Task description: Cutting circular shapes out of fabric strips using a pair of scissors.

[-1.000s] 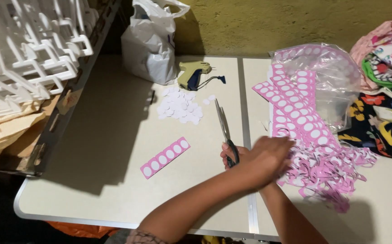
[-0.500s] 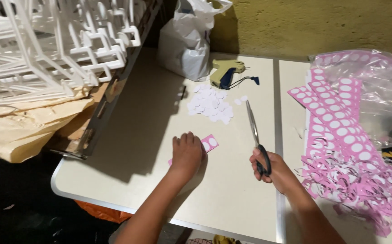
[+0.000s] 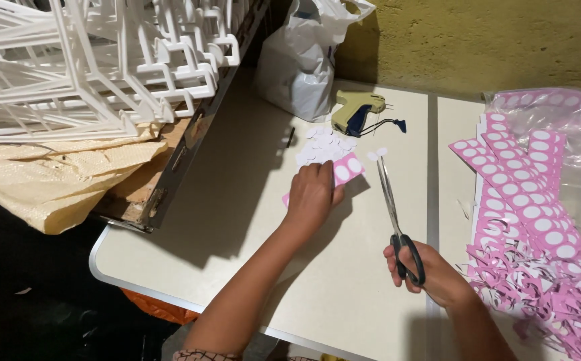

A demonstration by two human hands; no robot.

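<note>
A pink strip (image 3: 344, 171) printed with white circles is pressed flat on the counter (image 3: 237, 220) near the centre of the frame, just below a heap of cut white paper discs (image 3: 324, 146). It is covered for most of its length by the left hand (image 3: 312, 194), whose fingers are laid down on it, curled rather than spread; only its upper right end shows. The strip is judged to be thin, light and limp paper, easily creased or torn, so it is best pinched at the free end or along an edge. A pair of scissors (image 3: 394, 207) is held by its dark handles in the right hand (image 3: 424, 267) at lower right, fingers closed through the loops, blades shut and pointing up the frame. Further pink sheets (image 3: 518, 194) and trimmings are piled at the right
</note>
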